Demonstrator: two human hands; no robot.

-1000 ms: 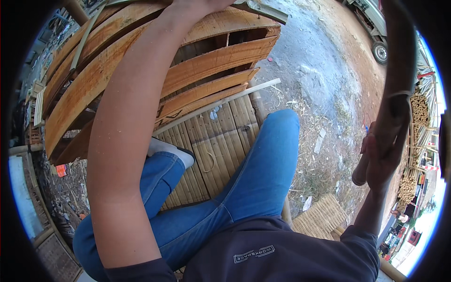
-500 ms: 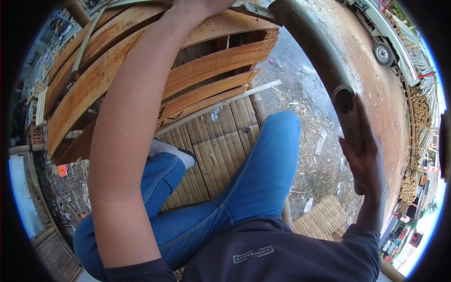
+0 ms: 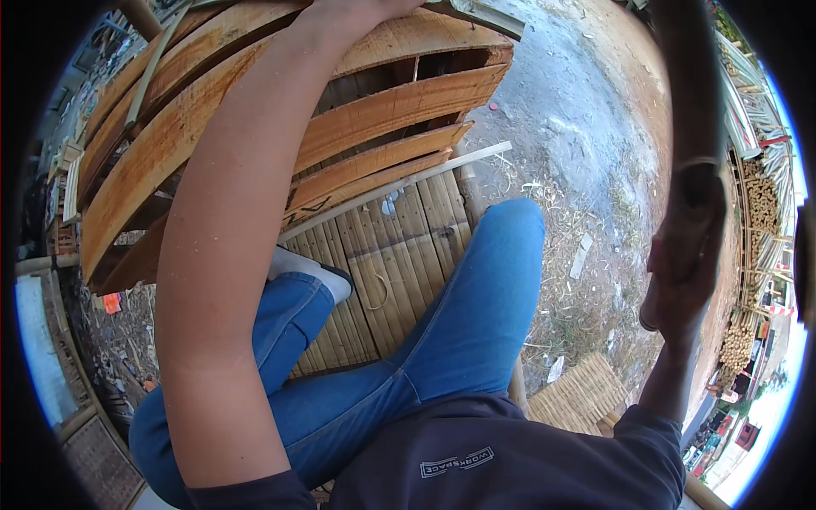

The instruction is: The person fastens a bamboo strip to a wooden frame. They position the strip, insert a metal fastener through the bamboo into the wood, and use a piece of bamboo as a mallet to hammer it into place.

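Observation:
On the right, my right hand [image 3: 684, 285] is closed round the lower end of a thick, dark, round pole [image 3: 695, 110], which looks like bamboo with a dark oval opening near the grip. The pole runs up past the picture's upper edge. My left hand [image 3: 361, 10] is at the top edge over a curved stack of orange-brown boards [image 3: 382, 110], beside the end of a pale split strip [image 3: 489, 17]. Its fingers are mostly cut off by the frame, so its hold on the strip cannot be made out.
I sit cross-legged on a bamboo slat platform [image 3: 365, 255]. A thin pale stick [image 3: 425, 178] lies along the boards. Dusty ground with shavings [image 3: 578, 170] lies to the right, near a woven bamboo mat [image 3: 578, 395]. Stacked poles [image 3: 739, 344] stand at the far right.
My right hand has swung the pole right, away from the strip and boards, and it stands more upright in the picture. My left arm has barely moved.

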